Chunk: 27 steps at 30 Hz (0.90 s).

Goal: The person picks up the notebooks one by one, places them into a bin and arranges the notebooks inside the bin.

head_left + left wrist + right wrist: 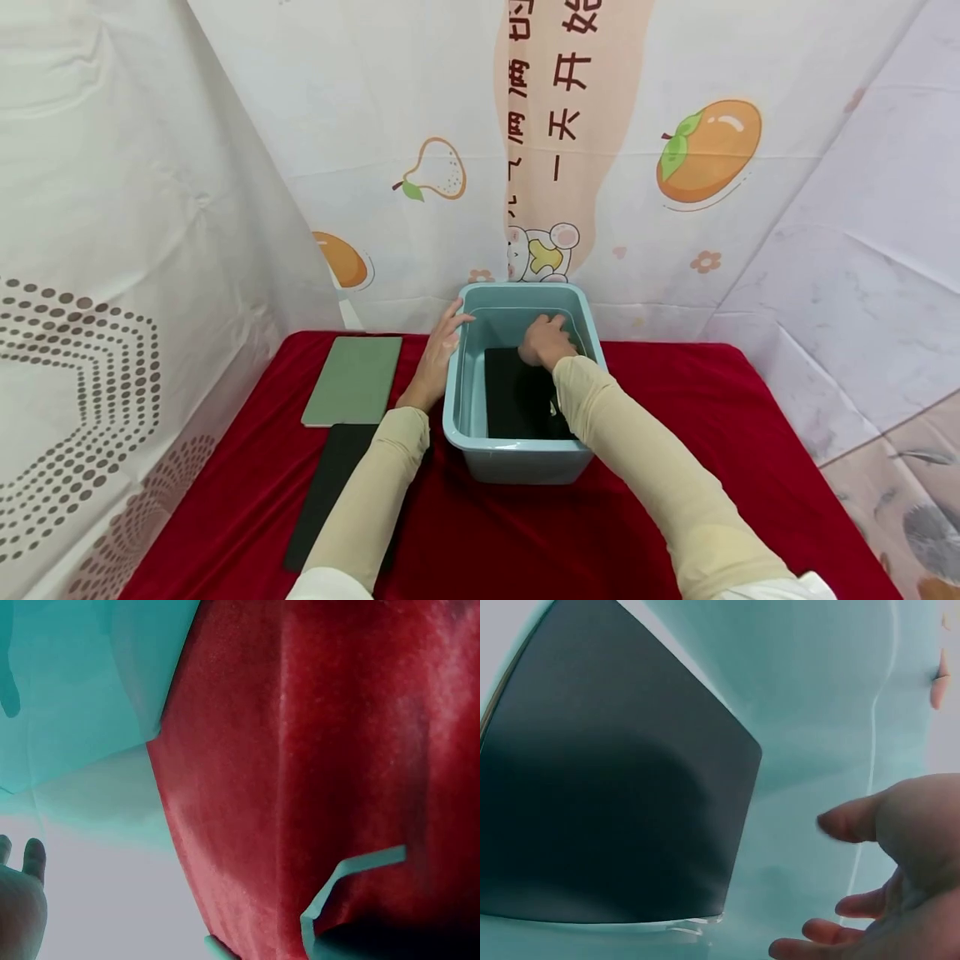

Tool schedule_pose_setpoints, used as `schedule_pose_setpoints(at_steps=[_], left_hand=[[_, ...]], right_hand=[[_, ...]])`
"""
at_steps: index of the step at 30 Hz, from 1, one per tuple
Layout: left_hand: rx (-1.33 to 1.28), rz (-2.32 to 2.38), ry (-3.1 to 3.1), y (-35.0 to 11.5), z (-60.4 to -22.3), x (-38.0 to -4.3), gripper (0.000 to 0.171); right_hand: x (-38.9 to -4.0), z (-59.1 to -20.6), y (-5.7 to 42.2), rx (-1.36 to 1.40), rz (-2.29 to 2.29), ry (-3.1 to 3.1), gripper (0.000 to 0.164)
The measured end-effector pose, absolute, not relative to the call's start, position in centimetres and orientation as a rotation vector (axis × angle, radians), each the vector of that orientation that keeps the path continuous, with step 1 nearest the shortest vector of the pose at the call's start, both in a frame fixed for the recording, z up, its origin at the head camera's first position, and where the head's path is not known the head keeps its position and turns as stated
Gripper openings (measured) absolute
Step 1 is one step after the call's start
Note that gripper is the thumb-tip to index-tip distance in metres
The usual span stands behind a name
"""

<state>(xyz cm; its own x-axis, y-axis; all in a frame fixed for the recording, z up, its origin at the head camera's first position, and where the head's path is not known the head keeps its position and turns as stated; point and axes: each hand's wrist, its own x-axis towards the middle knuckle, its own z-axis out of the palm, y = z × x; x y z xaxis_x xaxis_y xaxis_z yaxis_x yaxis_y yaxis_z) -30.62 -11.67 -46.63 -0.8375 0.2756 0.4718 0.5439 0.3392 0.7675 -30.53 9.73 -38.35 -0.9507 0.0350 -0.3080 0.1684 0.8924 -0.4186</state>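
Observation:
A light blue plastic bin stands on the red cloth. Flat inside it lies a black rectangular notebook, its rounded corner and dark cover plain in the right wrist view. My right hand reaches into the bin near the notebook's far end, and in the right wrist view its fingers are spread apart from the thumb with nothing between them. At the bin's left rim, my left hand has its fingers extended along the outer side. Part of the bin's inside is hidden by my right forearm.
Left of the bin lies a green notebook, with a black flat item nearer me, partly under my left forearm. A red cloth covers the table. Printed white curtains hang behind and at both sides.

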Motion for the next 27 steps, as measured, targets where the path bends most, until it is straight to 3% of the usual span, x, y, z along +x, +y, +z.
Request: schedule_pose_setpoints(at_steps=[8,27], left_hand=[[-0.725,-1.260,-2.460,-12.8,-45.7,-30.1,0.047],[-0.700,-1.088,-2.648,-13.3,-43.6,-29.8,0.045]], right_hand=[[-30.0,-37.5,9.5,0.061,-0.777,2.757,0.089],[-29.8,-35.1,11.0,-0.290,-0.553,2.986,0.088]])
